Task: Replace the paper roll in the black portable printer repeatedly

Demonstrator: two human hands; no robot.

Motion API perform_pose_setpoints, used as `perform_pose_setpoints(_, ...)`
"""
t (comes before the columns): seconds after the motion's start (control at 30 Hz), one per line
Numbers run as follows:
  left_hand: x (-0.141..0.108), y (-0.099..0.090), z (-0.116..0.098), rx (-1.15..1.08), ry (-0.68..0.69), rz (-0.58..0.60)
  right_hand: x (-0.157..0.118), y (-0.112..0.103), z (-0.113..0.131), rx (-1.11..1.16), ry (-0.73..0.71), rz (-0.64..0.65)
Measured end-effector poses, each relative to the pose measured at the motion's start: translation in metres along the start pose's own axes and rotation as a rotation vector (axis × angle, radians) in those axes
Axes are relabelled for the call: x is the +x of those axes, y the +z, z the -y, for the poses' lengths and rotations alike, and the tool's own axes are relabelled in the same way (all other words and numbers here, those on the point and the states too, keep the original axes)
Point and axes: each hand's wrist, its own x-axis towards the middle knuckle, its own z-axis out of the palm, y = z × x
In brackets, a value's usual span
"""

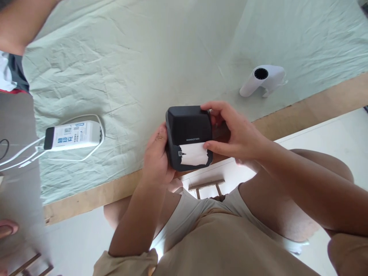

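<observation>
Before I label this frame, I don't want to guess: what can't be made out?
All in the head view:
- Device: underside, faces away.
- Left grip: most fingertips, hidden by the device.
- Box label: fine print, too small.
- Other person's arm: the rest, cut off by the top and left edges.

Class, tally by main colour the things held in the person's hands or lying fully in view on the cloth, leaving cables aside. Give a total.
Mostly black: 1 (the device held between the left hand and the right hand)
Mostly white: 2 (the roll and the labelled block)
Total: 3
</observation>
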Motion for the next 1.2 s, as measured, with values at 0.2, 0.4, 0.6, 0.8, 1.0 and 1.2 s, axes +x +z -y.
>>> perform_pose_setpoints(0.2,0.0,0.001,0.0,-0.01,-0.017,-0.023,0.001,0.0,0.011,0.102,0.021,-0.05)
perform_pose_setpoints(0.4,-0.002,0.004,-0.001,-0.036,-0.046,-0.079,0.013,0.003,0.03,0.127,0.024,-0.445)
perform_pose_setpoints(0.6,-0.007,0.004,-0.003,0.024,-0.058,-0.094,0.03,0.001,0.044,-0.532,0.001,-0.107)
perform_pose_setpoints(0.8,-0.006,0.004,-0.001,0.038,-0.09,-0.069,0.033,-0.01,0.057,-0.501,0.132,0.116)
perform_pose_setpoints(1.0,-0.004,0.004,-0.001,-0.014,-0.092,-0.01,0.024,-0.034,0.032,0.147,0.219,-0.402)
perform_pose_setpoints(1.2,-0.002,0.006,-0.006,-0.03,-0.168,-0.053,0.017,-0.029,0.0,0.122,0.324,-0.412)
